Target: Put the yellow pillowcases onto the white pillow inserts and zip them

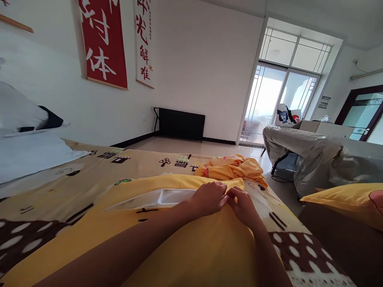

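Observation:
A yellow pillowcase (197, 247) lies before me on the bed, with a long slit along its far side. White pillow filling (170, 197) shows through the slit. At the slit's right end, my left hand (211, 196) is closed in a pinch on the pillowcase edge. My right hand (241, 204) pinches the same edge close beside it, the fingertips of both hands nearly touching. Any zip pull between the fingers is hidden. Just beyond my hands lies a crumpled orange-yellow cloth (236, 169).
A patterned blanket (140, 161) covers the bed. White pillows (36, 151) are at the left, and another yellow pillow (347, 201) is at the right. Plastic-covered furniture (317, 155) stands beyond the bed's right side. A black folded table (181, 124) leans near the far wall.

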Available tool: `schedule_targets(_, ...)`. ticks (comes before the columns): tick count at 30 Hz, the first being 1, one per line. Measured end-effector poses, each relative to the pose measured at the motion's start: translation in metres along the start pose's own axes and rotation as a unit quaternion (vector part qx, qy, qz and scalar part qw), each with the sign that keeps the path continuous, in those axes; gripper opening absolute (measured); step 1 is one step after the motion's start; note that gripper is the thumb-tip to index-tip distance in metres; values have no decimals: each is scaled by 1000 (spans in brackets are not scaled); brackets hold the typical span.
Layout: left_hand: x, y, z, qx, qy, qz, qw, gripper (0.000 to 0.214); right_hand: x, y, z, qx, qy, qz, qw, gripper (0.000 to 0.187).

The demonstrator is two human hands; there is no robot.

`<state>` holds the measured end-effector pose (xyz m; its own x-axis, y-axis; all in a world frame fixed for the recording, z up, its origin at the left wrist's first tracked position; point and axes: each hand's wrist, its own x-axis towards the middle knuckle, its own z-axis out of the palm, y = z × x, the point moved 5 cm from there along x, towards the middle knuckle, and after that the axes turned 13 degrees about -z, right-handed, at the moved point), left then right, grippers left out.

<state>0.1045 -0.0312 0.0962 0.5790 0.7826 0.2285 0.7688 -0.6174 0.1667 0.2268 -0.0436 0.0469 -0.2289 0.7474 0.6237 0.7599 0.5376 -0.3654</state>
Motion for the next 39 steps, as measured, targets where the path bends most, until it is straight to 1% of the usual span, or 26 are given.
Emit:
schedule_targets(5,6,1,11,5,-1,-17,1000,13,0,0,-1,-5,-5,-4,1000,11)
schedule_targets(18,8,-11,13,-30,-10,-51,998,16,0,-2,2,-13,-16,-12,1000,13)
schedule_targets(24,7,-17,7,-40,-9,-67,997,17,-1,1,-2,5,-16,-7,1000,11)
schedule_targets(28,4,-30,2,-33,-2,-88,996,17,-1,2,-3,10,-22,-9,1000,11)
schedule_targets(33,-7,-48,-7,-8,-4,-130,991,15,-2,-1,-2,20,-38,3,999,11)
schedule_targets(36,-13,-54,-12,4,-6,-147,989,15,-3,-2,-1,26,-40,2,999,10)
schedule_targets(39,-16,-57,-17,7,-7,-148,989,13,-4,-1,-1,27,-44,0,999,9)
